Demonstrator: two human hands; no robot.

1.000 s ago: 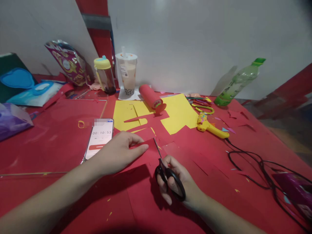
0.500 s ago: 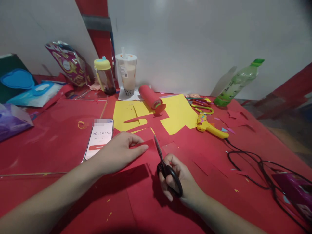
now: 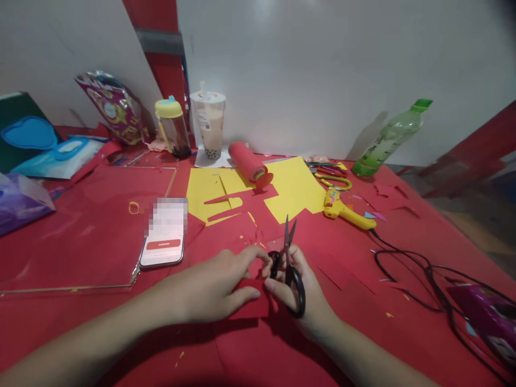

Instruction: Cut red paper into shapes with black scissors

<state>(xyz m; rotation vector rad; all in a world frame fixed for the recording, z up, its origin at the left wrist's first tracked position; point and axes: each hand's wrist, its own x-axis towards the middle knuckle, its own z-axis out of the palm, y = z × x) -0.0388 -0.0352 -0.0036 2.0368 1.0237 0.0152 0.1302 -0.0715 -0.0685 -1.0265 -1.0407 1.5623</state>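
My right hand point(image 3: 296, 293) grips black-handled scissors point(image 3: 288, 258), blades slightly apart and pointing away from me. My left hand point(image 3: 217, 285) pinches a small piece of red paper point(image 3: 252, 301) right beside the scissor handles, thumb and fingers closed on it. Both hands meet low in the middle, over the red paper sheets point(image 3: 100, 215) that cover the table. A phone point(image 3: 164, 232) lies just left of my left hand.
Yellow paper point(image 3: 296, 185) with cut-outs and a red paper roll point(image 3: 246, 159) lie beyond the hands. A yellow glue gun point(image 3: 342, 208) and its black cord point(image 3: 419, 274) run to the right. A bubble tea cup point(image 3: 209, 123), yellow-lidded bottle point(image 3: 172, 126), green bottle point(image 3: 389, 138) and snack bag point(image 3: 113, 106) stand by the wall.
Both hands drew toward me and came together. The left hand went from lying flat on the red sheet to pinching a small red piece. The scissors swung upright with blades apart.
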